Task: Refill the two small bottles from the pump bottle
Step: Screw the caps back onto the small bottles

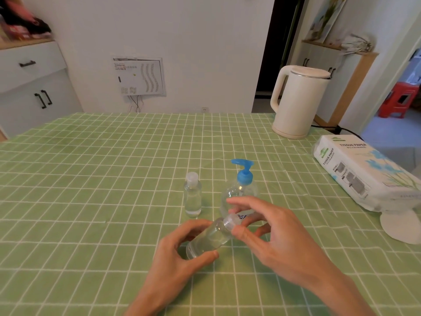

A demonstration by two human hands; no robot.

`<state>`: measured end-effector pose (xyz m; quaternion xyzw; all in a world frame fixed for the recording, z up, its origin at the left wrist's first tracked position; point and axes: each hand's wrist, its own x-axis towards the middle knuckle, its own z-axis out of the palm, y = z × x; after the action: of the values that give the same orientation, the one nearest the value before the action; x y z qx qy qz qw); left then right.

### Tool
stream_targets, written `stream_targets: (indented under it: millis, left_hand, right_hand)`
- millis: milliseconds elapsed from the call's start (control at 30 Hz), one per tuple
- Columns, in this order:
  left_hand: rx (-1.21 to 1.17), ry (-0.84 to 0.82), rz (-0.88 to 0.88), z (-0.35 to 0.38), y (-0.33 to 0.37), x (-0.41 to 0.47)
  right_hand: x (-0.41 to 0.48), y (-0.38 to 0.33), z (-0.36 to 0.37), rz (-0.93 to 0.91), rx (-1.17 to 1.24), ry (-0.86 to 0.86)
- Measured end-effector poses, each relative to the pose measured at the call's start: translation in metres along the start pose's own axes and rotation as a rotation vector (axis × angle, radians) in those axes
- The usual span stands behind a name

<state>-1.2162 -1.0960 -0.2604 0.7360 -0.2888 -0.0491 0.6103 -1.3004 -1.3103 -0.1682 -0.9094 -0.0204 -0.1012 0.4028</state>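
The left hand (180,252) grips a tilted small bottle (209,240), lower centre; right hand (273,236) pinches its cap (231,222); tablecloth (79,179) extends wide leftward.

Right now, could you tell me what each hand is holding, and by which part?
The left hand grips the small clear plastic bottle by its body; the right hand pinches its cap.

The pump bottle (239,190) is half hidden by the right hand (280,238); the tissue paper pack (355,169) is cut by the frame edge.

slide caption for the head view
The left hand holds a small bottle while the right hand pinches its cap.
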Motion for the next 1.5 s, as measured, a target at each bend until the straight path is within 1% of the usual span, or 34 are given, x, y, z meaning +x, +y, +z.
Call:
stream_targets:
  millis: [67,167,267,333,433,567,667,767,833,900,1167,1300,1367,1433,1500]
  left_hand:
    - [0.001,0.004,-0.004,0.000,-0.001,0.000]
    - [0.014,0.008,-0.003,0.001,-0.002,0.000]
    - [0.005,0.015,-0.013,0.000,-0.001,-0.001]
    - [0.005,0.017,-0.014,0.000,-0.001,-0.001]
    - [0.021,0.007,-0.009,-0.001,-0.001,-0.001]
    - [-0.003,0.018,-0.020,0.000,0.001,-0.001]
    - [-0.005,0.025,-0.021,0.000,0.003,-0.001]
    - [-0.009,0.018,-0.026,0.000,0.005,-0.001]
    - [-0.012,0.016,-0.033,-0.001,0.007,-0.002]
    - [-0.010,0.017,-0.039,-0.001,0.008,-0.002]
    - [-0.016,0.002,-0.026,-0.001,0.009,-0.001]
    - [-0.037,0.042,-0.018,0.000,0.009,-0.001]
    - [-0.041,0.060,-0.013,0.000,0.008,-0.001]
    - [-0.023,0.088,-0.021,0.000,0.004,-0.001]
    - [-0.018,0.136,-0.059,-0.003,0.001,-0.002]
  right_hand:
    - [-0.001,0.000,0.002,-0.009,-0.017,-0.013]
    - [0.001,0.000,0.003,0.025,-0.060,0.018]
    - [0.000,0.001,0.002,-0.001,0.030,-0.015]
    - [-0.001,0.001,0.004,-0.012,-0.002,-0.030]
    - [0.000,0.003,0.005,0.027,-0.048,-0.002]
    - [-0.001,0.004,0.004,0.012,0.043,-0.021]
    - [0.000,0.005,0.008,0.001,-0.066,-0.003]
    - [0.002,0.006,0.009,0.024,-0.037,0.036]
    - [0.000,0.006,0.008,0.017,-0.013,0.017]
    - [-0.001,0.005,0.009,0.007,-0.049,-0.001]
    - [0.000,0.001,0.015,0.042,-0.124,0.094]
    - [0.001,-0.003,0.023,0.022,-0.136,0.147]
    - [0.002,-0.004,0.027,0.011,-0.088,0.180]
    - [0.003,-0.005,0.030,0.010,0.031,0.174]
    - [0.002,-0.002,0.032,0.021,0.173,0.204]
